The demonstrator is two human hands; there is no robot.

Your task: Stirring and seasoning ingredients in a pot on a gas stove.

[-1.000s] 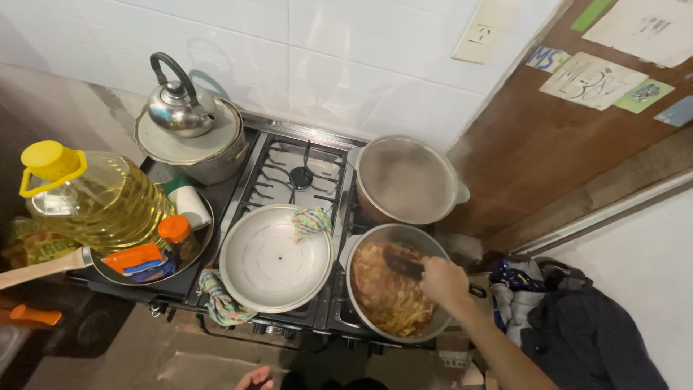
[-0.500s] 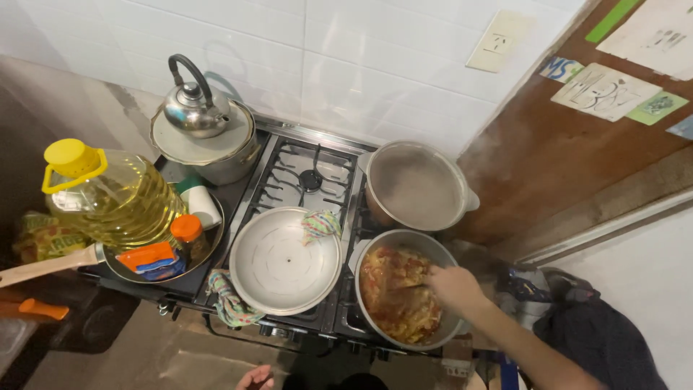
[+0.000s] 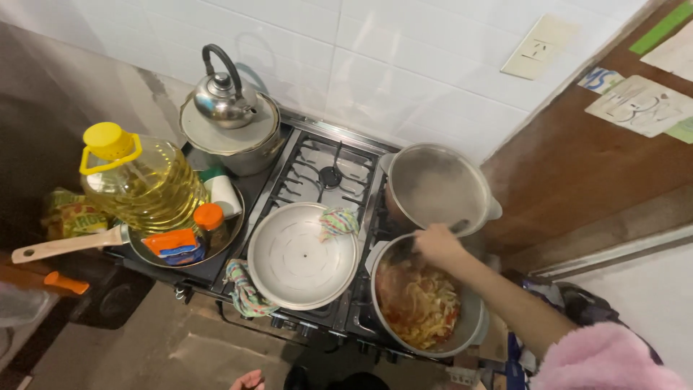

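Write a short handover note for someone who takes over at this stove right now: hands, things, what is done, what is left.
Right hand: over the far rim of the pan, closed on a dark utensil.
Left hand: only just visible at the bottom edge; grip unclear.
Pan: front right burner, uncovered, full of mixed food.
Pot: behind the pan, steaming.
Lid: off, on the front left burner.
Left: food is in the pan, utensil is in hand.

Stove: only back middle burner bare, open from above. Front middle taken by upturned lid. Right side blocked: steaming pot at back, pan of food at front, right hand over pan's back rim. Left edge crowded: kettle at back corner, oil bottle on frying pan at front corner.
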